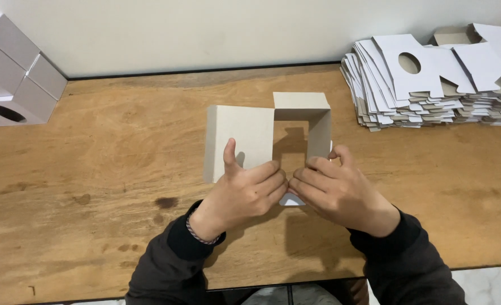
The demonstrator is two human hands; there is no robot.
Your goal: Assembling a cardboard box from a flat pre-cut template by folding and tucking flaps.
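Both hands grip a half-folded grey carton (267, 133) above the bench (92, 186). Left hand (244, 192) fingers pinch its flat panel, thumb raised; right hand (341, 192) fingers curl closed on the near edge.

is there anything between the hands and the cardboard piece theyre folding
Nothing visible: the left hand and right hand both already grip the half-folded grey cardboard box blank directly on the wooden table.

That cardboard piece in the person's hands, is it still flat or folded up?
Partly folded. The cardboard piece has panels standing up in a hollow box shape with an open middle, while both hands, left hand and right hand, press its near edge.
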